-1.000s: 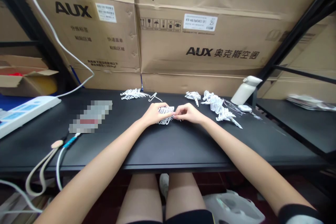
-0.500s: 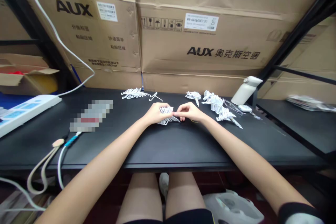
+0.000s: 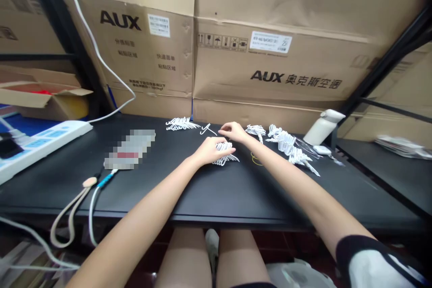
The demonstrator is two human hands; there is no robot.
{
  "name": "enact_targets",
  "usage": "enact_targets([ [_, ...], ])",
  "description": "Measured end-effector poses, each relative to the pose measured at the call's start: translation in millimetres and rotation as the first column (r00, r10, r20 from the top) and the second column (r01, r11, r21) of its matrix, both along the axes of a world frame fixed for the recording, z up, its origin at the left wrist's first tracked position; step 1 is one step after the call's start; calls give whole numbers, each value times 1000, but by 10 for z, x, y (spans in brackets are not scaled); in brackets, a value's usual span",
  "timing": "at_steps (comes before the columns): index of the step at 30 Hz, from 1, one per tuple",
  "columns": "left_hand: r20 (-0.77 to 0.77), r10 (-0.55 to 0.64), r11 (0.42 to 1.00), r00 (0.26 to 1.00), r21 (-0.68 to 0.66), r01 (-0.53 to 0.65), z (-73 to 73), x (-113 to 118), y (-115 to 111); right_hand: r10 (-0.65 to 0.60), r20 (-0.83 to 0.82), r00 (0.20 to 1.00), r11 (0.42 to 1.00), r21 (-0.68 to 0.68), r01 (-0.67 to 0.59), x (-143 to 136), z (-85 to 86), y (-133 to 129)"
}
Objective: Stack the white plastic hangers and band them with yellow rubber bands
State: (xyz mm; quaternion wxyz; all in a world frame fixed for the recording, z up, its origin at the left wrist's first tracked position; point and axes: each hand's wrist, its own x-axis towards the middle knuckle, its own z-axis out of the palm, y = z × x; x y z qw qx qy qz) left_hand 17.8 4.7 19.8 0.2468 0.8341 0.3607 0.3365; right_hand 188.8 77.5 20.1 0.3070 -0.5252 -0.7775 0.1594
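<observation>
My left hand (image 3: 209,149) is closed around a bundle of white wire hooks (image 3: 222,156), whose ends stick out beneath the fingers above the black table. Farther back, my right hand (image 3: 233,132) reaches left with thumb and fingertips slightly apart and nothing visible between them. Just left of its fingertips lie a few loose white hooks (image 3: 208,130), apart from the hand. A pile of white hooks (image 3: 182,123) is at the back left. Below my right wrist lies a thin yellow loop (image 3: 257,158), partly covered by the forearm.
More hook bundles (image 3: 255,130) and a longer row of bundled hooks (image 3: 286,143) lie to the right, near a white bottle (image 3: 324,127). A power strip (image 3: 50,144), a blurred-out object (image 3: 130,149) and a strap (image 3: 72,213) are left. Cardboard boxes (image 3: 270,63) stand behind.
My right hand has left the bundle and moved back and left toward the loose hooks. My left hand still holds its bundle. The view has turned slightly left.
</observation>
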Motion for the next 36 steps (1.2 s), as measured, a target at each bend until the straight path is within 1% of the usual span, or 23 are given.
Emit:
enact_targets([
  [3, -2, 0, 1000, 1000, 25, 0, -5, -2, -1, 26, 110, 994, 1000, -4, -26, -224, -30, 169],
  [6, -5, -2, 1000, 1000, 17, 2, -17, -2, -3, 22, 171, 985, 1000, -11, -21, -342, -71, 282],
  [8, -11, -5, 1000, 1000, 11, 5, -22, -5, -4, 14, 173, 985, 999, -36, -8, -316, -80, 302],
  [10, -18, -11, 1000, 1000, 16, 12, -22, -10, -7, 5, 158, 987, 996, -84, 8, -197, -70, 272],
  [14, -24, -9, 1000, 1000, 23, 10, -12, -17, -18, 25, 122, 992, 970, -244, 5, 239, -20, 91],
  [15, -25, -7, 1000, 1000, 21, 8, -7, -17, -22, 31, 97, 995, 960, -280, -3, 360, -1, 22],
  [16, -25, -7, 1000, 1000, 17, 8, -2, -16, -26, 11, 15, 1000, 944, -330, -5, 473, 21, -55],
  [18, -26, -11, 1000, 1000, -2, 11, 9, -11, -33, -10, -125, 992, 935, -354, -35, 660, 70, -234],
  [20, -35, -7, 1000, 999, -8, 7, 20, -4, -37, 35, -218, 975, 942, -319, -105, 783, 114, -429],
  [23, -44, 23, 1000, 999, 14, -22, 32, 6, -40, 125, -227, 966, 941, -282, -188, 864, 133, -693],
  [26, -45, 50, 999, 998, 21, -49, 38, 12, -41, 130, -134, 982, 942, -292, -165, 885, 94, -856],
  [28, -47, 61, 998, 997, 24, -60, 38, 13, -40, 142, -87, 986, 938, -307, -162, 889, 67, -902],
  [30, -51, 60, 998, 997, 26, -59, 34, 13, -36, 166, -75, 983, 932, -314, -182, 892, 62, -918],
  [36, -34, 45, 999, 998, 32, -44, 24, 17, -26, 175, -57, 983, 946, -266, -184, 888, 114, -945],
])
